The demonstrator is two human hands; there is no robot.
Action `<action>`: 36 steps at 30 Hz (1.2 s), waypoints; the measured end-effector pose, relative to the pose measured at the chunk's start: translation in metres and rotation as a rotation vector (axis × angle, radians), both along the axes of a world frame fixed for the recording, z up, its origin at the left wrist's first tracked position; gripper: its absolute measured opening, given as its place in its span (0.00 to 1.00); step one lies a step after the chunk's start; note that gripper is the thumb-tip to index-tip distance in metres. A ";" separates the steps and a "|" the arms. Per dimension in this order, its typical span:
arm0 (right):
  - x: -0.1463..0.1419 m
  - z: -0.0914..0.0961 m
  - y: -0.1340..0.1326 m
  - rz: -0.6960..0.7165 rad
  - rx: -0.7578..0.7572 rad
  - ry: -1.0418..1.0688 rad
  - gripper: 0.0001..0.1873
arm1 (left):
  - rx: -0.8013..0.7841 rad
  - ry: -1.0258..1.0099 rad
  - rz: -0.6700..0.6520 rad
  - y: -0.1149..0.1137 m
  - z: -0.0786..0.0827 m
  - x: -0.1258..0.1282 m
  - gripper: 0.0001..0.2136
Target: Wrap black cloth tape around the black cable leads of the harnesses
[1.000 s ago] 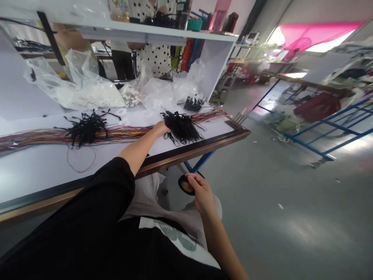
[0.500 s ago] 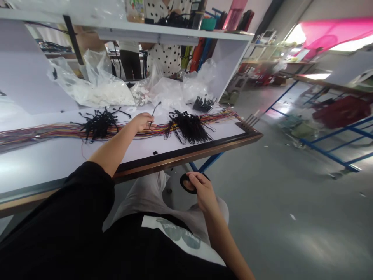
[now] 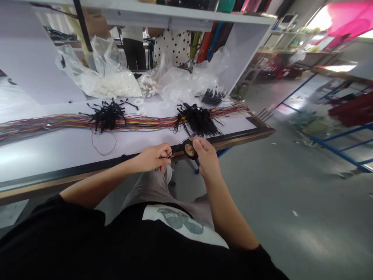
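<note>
My right hand is closed on a roll of black tape, held just in front of the table's near edge. My left hand is pinched on a thin black wire piece right beside the roll, at about the same height. On the white table behind them lies a long bundle of coloured wires. A pile of black wire pieces rests on the bundle just beyond my hands, and a second black pile lies further left.
Clear plastic bags of white parts stand at the back of the table under a shelf. A loose red wire loop lies left of my hands. A person in a dotted top stands behind the bench. Blue metal frames stand at the right.
My left hand has come back from the wire bundle with a black wire piece to meet the right hand. The right hand has lifted the tape roll from my lap to the table edge.
</note>
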State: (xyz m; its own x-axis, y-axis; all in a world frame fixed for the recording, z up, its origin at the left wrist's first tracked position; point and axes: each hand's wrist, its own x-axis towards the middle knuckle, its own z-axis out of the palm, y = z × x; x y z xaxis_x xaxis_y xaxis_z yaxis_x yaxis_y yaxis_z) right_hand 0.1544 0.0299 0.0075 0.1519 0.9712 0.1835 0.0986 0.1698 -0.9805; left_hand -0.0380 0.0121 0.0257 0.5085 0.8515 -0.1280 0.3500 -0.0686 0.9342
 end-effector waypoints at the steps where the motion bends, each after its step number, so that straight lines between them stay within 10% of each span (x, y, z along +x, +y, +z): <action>1: -0.004 0.001 -0.001 0.006 -0.025 0.025 0.17 | 0.019 0.027 -0.005 -0.006 -0.001 -0.001 0.06; 6: -0.011 0.007 -0.012 0.026 -0.058 0.056 0.14 | 0.078 0.046 -0.020 -0.019 0.003 -0.005 0.06; 17: -0.005 0.015 -0.031 0.148 0.085 -0.189 0.11 | -0.378 -0.549 0.211 -0.026 -0.006 0.025 0.03; 31: 0.003 -0.002 -0.056 0.288 0.004 -0.173 0.29 | -0.016 -0.553 0.542 -0.029 -0.006 0.037 0.03; 36: -0.002 0.001 -0.060 0.236 0.035 -0.171 0.17 | 0.087 -0.510 0.514 -0.033 -0.010 0.041 0.02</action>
